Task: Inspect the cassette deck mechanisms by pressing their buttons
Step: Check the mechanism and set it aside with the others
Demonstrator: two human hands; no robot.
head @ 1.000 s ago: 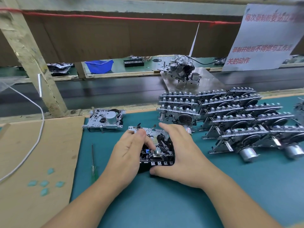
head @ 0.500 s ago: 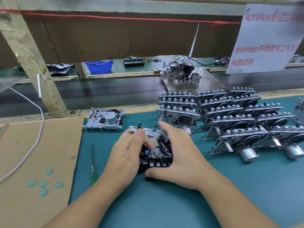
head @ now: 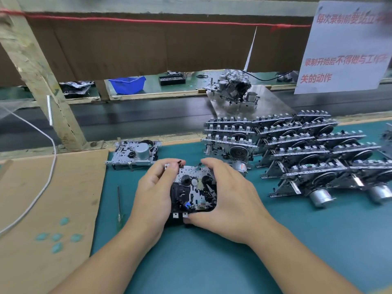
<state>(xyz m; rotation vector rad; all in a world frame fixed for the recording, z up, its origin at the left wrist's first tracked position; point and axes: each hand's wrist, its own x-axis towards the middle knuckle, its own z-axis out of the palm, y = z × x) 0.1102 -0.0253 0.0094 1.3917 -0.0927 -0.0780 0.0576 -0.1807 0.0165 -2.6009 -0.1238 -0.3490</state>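
Observation:
A cassette deck mechanism (head: 194,190), metal plate with black reels and a small blue part, is held between both hands just above the teal mat (head: 212,262). My left hand (head: 151,200) grips its left side, fingers curled over the far left corner. My right hand (head: 229,200) grips its right side, fingers over the far edge and thumb at the row of white buttons (head: 179,215) on the near edge. Several more mechanisms (head: 297,149) stand in leaning rows at the right.
Another mechanism (head: 134,154) lies flat at the mat's far left edge. A thin screwdriver (head: 118,206) lies left of my hands. Cardboard (head: 42,209) with a white cable (head: 40,192) covers the left. A dark conveyor belt (head: 137,122) runs behind, with a pile of mechanisms (head: 233,89).
The mechanism has tilted up towards me, showing more of its face. My right thumb has slid left along the near edge to the buttons, and my left thumb has come off the top face.

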